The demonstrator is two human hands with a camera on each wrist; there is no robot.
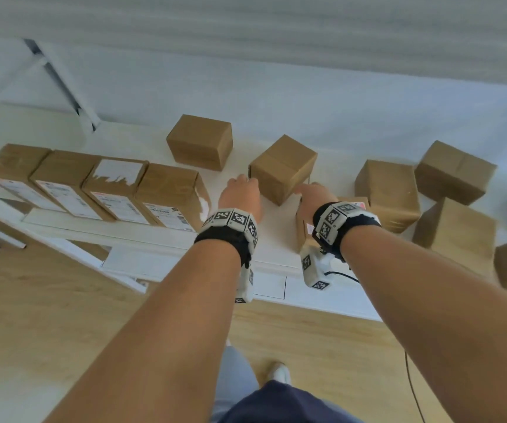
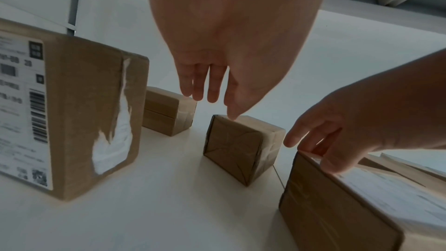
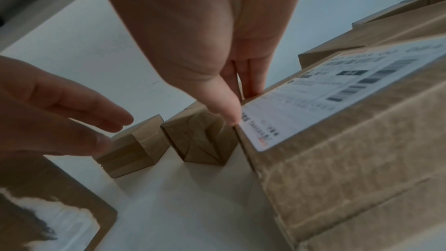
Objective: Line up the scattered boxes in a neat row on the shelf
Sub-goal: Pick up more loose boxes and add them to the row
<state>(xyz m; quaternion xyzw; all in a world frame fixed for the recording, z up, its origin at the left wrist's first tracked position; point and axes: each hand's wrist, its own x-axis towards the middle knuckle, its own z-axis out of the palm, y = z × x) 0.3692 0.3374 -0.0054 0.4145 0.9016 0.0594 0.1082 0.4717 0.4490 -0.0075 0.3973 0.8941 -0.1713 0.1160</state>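
Note:
Four brown boxes stand in a row point(image 1: 93, 184) at the left of the white shelf point(image 1: 276, 236). My left hand point(image 1: 241, 193) point(image 2: 214, 102) reaches with straight fingers to the left top corner of a skewed plain box point(image 1: 282, 167) point(image 2: 236, 148) point(image 3: 200, 140); whether it touches the box is unclear. My right hand point(image 1: 310, 193) point(image 3: 241, 106) pinches the top corner of a labelled box point(image 1: 301, 239) point(image 2: 337, 213) point(image 3: 337, 159), thumb on the near face and fingers behind the edge. This box stands at the shelf's front, right of the skewed one.
Another plain box point(image 1: 200, 141) point(image 2: 166, 114) sits near the back wall. Several more boxes point(image 1: 386, 193) lie scattered to the right, some stacked. The row's end box point(image 1: 169, 193) point(image 2: 84, 112) is just left of my left hand. Below the shelf's front edge point(image 1: 160, 236) is wooden floor.

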